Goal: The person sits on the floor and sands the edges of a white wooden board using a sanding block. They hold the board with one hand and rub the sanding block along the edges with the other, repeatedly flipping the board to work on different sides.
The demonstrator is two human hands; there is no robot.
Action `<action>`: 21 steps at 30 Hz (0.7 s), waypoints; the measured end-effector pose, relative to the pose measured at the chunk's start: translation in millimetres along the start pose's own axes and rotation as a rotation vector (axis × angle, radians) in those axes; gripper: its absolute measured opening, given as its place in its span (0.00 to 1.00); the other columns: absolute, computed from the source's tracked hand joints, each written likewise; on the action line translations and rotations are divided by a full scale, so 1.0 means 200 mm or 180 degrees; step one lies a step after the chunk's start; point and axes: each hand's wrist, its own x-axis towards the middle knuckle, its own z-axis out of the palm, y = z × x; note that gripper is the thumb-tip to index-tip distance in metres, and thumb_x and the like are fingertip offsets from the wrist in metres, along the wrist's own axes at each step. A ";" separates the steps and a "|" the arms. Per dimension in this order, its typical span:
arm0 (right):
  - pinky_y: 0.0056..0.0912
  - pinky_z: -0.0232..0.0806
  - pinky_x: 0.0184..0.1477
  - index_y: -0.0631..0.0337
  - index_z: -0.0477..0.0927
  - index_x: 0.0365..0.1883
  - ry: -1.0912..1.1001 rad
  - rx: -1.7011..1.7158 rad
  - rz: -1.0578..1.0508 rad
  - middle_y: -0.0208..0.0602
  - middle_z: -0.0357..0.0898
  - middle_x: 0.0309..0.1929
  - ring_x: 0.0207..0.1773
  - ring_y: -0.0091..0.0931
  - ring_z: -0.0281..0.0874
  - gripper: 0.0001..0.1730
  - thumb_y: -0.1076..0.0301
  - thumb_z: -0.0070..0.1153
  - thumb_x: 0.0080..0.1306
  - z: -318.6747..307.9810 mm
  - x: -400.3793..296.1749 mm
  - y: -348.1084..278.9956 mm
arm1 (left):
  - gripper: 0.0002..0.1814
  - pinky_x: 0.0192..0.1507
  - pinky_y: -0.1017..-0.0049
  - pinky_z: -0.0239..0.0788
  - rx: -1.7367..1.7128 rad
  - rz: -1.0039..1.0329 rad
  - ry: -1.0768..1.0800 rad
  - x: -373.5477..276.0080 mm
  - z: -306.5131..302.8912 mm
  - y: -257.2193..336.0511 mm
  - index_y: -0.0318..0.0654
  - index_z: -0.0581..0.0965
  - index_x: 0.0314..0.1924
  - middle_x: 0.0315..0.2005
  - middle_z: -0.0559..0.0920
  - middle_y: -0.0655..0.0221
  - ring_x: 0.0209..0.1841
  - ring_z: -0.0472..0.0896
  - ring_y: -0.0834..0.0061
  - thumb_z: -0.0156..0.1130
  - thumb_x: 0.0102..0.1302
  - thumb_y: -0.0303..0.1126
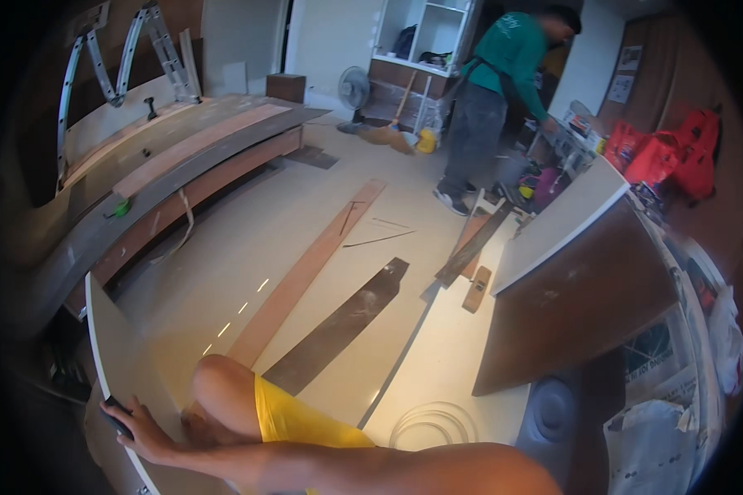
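My right hand (145, 436) reaches across from the lower right, its fingers closed around a small black block (116, 417). The block is pressed to the narrow edge of a white panel (130, 346), which stands on edge at the lower left. My left hand is out of view. Beside the forearm is my bent knee (223, 383), with yellow shorts (303, 417) behind it. A coil of thin pale strip (433, 427) lies beyond the upper arm, on a long white board (439, 352).
A wooden hand plane (477, 289) rests on the white board. A dark brown board (340, 328) and a long plywood strip (309, 272) lie on the floor. A low workbench (192, 167) runs along the left. Another person (501, 80) bends over tools at the back.
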 end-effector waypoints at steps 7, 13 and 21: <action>0.48 0.63 0.70 0.41 0.65 0.85 -0.0170 0.0146 0.0222 0.49 0.61 0.58 0.63 0.46 0.68 0.50 0.77 0.68 0.66 0.02 -0.03 0.04 | 0.45 0.74 0.54 0.68 0.0564 0.0207 -0.0335 0.23 0.02 -0.15 0.35 0.78 0.72 0.68 0.81 0.47 0.69 0.80 0.49 0.79 0.64 0.57; 0.51 0.43 0.88 0.43 0.64 0.85 -0.0453 0.0342 0.0416 0.63 0.48 0.84 0.87 0.55 0.49 0.53 0.79 0.70 0.63 0.01 -0.06 0.11 | 0.41 0.70 0.54 0.73 0.1424 -0.0091 -0.0451 0.25 0.18 -0.09 0.37 0.80 0.70 0.66 0.83 0.48 0.67 0.81 0.49 0.78 0.64 0.55; 0.50 0.59 0.81 0.36 0.69 0.84 -0.0572 0.0126 0.0146 0.55 0.62 0.75 0.77 0.51 0.66 0.47 0.75 0.70 0.68 -0.07 -0.03 0.03 | 0.40 0.71 0.54 0.70 0.0148 -0.0898 -0.1005 0.40 0.30 -0.20 0.29 0.71 0.75 0.66 0.81 0.45 0.67 0.80 0.48 0.69 0.64 0.36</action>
